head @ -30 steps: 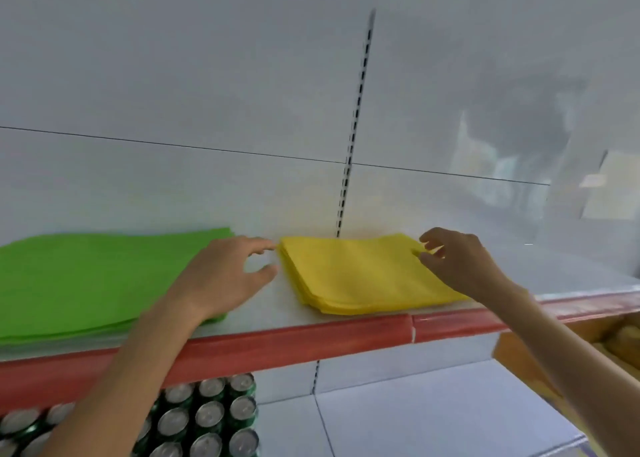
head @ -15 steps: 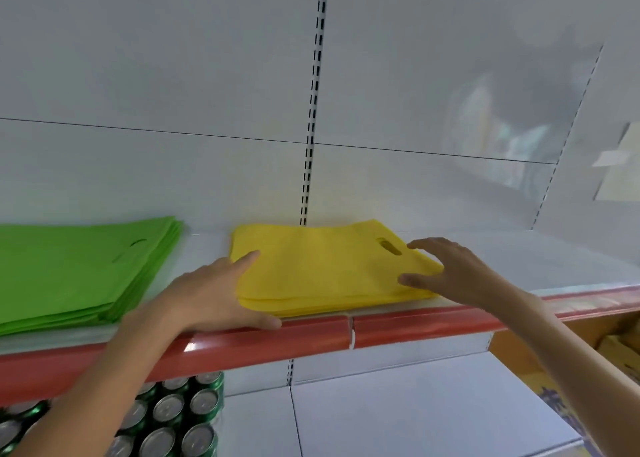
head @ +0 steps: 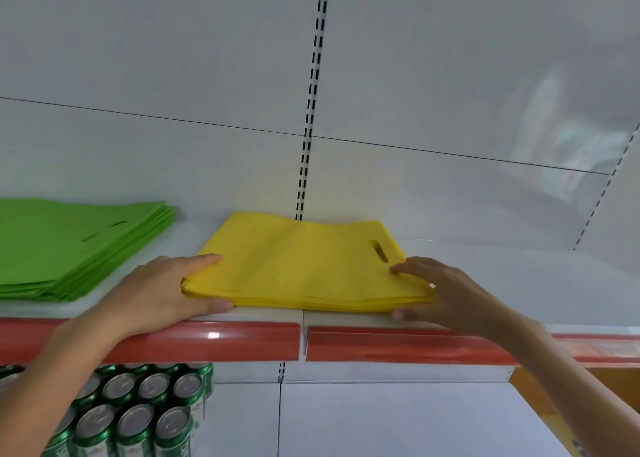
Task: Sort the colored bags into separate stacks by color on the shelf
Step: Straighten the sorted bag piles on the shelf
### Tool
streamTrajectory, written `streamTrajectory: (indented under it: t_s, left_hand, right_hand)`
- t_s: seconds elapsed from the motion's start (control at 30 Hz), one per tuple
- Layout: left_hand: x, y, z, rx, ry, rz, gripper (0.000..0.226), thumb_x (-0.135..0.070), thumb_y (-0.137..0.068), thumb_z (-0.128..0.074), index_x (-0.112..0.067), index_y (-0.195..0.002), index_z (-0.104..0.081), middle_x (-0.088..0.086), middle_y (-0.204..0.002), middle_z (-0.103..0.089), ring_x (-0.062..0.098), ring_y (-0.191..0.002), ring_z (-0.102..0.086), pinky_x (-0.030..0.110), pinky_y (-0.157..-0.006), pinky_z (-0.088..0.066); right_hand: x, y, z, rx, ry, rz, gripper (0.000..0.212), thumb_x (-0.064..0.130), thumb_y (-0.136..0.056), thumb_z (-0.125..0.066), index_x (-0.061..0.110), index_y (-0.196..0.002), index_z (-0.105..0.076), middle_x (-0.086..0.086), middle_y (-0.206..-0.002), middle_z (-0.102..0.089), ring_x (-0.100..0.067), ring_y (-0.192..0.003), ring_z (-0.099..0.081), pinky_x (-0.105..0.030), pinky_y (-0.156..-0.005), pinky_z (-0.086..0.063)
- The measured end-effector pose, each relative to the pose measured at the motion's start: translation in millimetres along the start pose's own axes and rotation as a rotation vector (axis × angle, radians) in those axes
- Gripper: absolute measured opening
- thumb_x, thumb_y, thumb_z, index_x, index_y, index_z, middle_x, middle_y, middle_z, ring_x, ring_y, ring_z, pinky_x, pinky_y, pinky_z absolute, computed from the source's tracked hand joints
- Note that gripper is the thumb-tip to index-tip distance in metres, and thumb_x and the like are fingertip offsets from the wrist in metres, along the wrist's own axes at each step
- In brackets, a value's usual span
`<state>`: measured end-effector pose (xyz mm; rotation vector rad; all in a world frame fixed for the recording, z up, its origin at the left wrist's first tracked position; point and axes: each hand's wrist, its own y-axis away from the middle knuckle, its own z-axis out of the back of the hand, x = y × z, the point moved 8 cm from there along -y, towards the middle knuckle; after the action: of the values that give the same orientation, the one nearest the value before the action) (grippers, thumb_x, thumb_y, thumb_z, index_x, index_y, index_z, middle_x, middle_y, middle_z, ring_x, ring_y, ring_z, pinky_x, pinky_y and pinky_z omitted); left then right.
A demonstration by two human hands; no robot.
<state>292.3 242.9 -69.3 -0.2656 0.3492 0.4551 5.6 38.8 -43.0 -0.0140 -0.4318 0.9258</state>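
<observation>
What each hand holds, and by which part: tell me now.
Nothing is gripped. The left hand and right hand press straight fingers against the front corners of the yellow bag stack, which lies flat on the shelf.

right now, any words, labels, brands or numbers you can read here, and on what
No text can be read.
Green cans: print on their sides, too blurred to read.
Yellow bags, green bags, red shelf edge: no print shows.

Bare shelf (head: 519,276) lies wide open right of the yellow stack (head: 304,266), with a narrower strip between it and the green stack (head: 76,245). The left hand (head: 162,294) and right hand (head: 446,294) block the yellow stack's ends, and the back panel (head: 173,162) closes off the rear.
</observation>
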Motion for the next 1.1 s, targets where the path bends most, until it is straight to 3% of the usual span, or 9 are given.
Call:
streamTrajectory:
  t_s: [0.13, 0.27, 0.37, 0.47, 0.6, 0.73, 0.83, 0.97, 1.1]
  left_hand:
    - [-4, 1, -1, -0.029, -0.012, 0.036, 0.122, -0.103, -0.020, -0.028, -0.054, -0.131, -0.036, -0.010, -0.137, -0.048, 0.016, -0.114, -0.053, 0.030, -0.087, -0.045]
    - [-7, 1, -2, 0.006, -0.041, 0.067, 0.123, -0.103, -0.020, -0.030, -0.056, -0.133, -0.028, -0.005, -0.132, -0.052, 0.016, -0.104, -0.053, 0.027, -0.076, -0.042]
    - [-7, 1, -7, 0.034, -0.053, 0.071, 0.126, -0.103, -0.021, -0.031, -0.055, -0.137, -0.020, 0.003, -0.119, -0.058, 0.016, -0.087, -0.050, 0.024, -0.069, -0.040]
    - [-10, 0, -8, 0.081, -0.041, 0.064, 0.130, -0.102, -0.022, -0.034, -0.051, -0.140, -0.017, -0.004, -0.125, -0.057, 0.010, -0.100, -0.056, 0.022, -0.081, -0.046]
    - [-18, -2, -4, 0.136, 0.007, 0.038, 0.138, -0.102, -0.017, -0.036, -0.046, -0.141, -0.018, -0.012, -0.091, -0.065, -0.004, -0.079, -0.058, 0.013, -0.069, -0.044]
    - [-22, -4, -2, 0.127, 0.029, 0.034, 0.132, -0.097, -0.023, -0.048, -0.050, -0.140, -0.012, -0.022, -0.112, -0.058, 0.003, -0.100, -0.055, 0.017, -0.082, -0.045]
    - [-29, -3, 4, 0.085, 0.127, 0.049, 0.105, -0.080, -0.035, -0.069, -0.057, -0.124, -0.019, -0.032, -0.099, -0.052, 0.003, -0.095, -0.053, 0.007, -0.070, -0.040]
    - [-21, -15, -1, 0.104, 0.114, 0.062, 0.158, -0.093, -0.001, -0.051, -0.034, -0.145, -0.025, -0.012, -0.139, -0.045, 0.010, -0.121, -0.047, 0.018, -0.085, -0.037]
    - [-21, -17, -2, 0.153, 0.089, 0.022, 0.140, -0.095, -0.009, -0.051, -0.044, -0.138, -0.030, -0.021, -0.122, -0.057, 0.002, -0.102, -0.056, 0.015, -0.075, -0.042]
  right_hand:
    - [-6, -8, -1, -0.013, -0.089, -0.020, 0.085, 0.083, -0.043, -0.058, 0.043, -0.117, -0.056, 0.019, -0.123, -0.046, -0.006, -0.115, -0.046, -0.018, -0.092, -0.033]
    - [-11, -10, -2, -0.007, -0.073, -0.036, 0.079, 0.061, -0.061, -0.072, 0.034, -0.132, -0.049, 0.010, -0.135, -0.045, -0.010, -0.123, -0.042, -0.014, -0.090, -0.027]
    - [-13, -7, -7, 0.024, -0.020, -0.083, 0.091, 0.058, -0.063, -0.073, 0.035, -0.142, -0.035, 0.004, -0.131, -0.050, -0.014, -0.118, -0.046, -0.016, -0.080, -0.029]
    - [-16, -6, -10, 0.050, -0.051, -0.160, 0.106, 0.064, -0.055, -0.073, 0.035, -0.146, -0.026, -0.001, -0.121, -0.052, -0.015, -0.098, -0.047, -0.022, -0.076, -0.035]
    - [-17, -12, -10, 0.095, -0.067, -0.195, 0.104, 0.049, -0.067, -0.078, 0.030, -0.149, -0.016, -0.004, -0.136, -0.044, -0.021, -0.120, -0.044, -0.024, -0.085, -0.032]
    - [-15, -15, -10, 0.153, -0.015, -0.196, 0.103, 0.048, -0.065, -0.080, 0.031, -0.146, -0.019, 0.001, -0.112, -0.048, -0.017, -0.097, -0.048, -0.026, -0.076, -0.038]
    - [-17, -15, -9, 0.128, -0.018, -0.216, 0.101, 0.050, -0.062, -0.081, 0.030, -0.144, -0.025, 0.001, -0.110, -0.050, -0.014, -0.087, -0.052, -0.023, -0.067, -0.044]
    - [-24, -19, -5, 0.079, -0.026, -0.221, 0.099, 0.048, -0.059, -0.084, 0.029, -0.141, -0.032, 0.000, -0.122, -0.051, -0.016, -0.095, -0.050, -0.016, -0.063, -0.038]
    - [-26, -19, -5, 0.104, -0.120, -0.231, 0.115, 0.048, -0.045, -0.086, 0.029, -0.143, -0.029, -0.002, -0.133, -0.050, -0.016, -0.104, -0.052, -0.022, -0.075, -0.041]
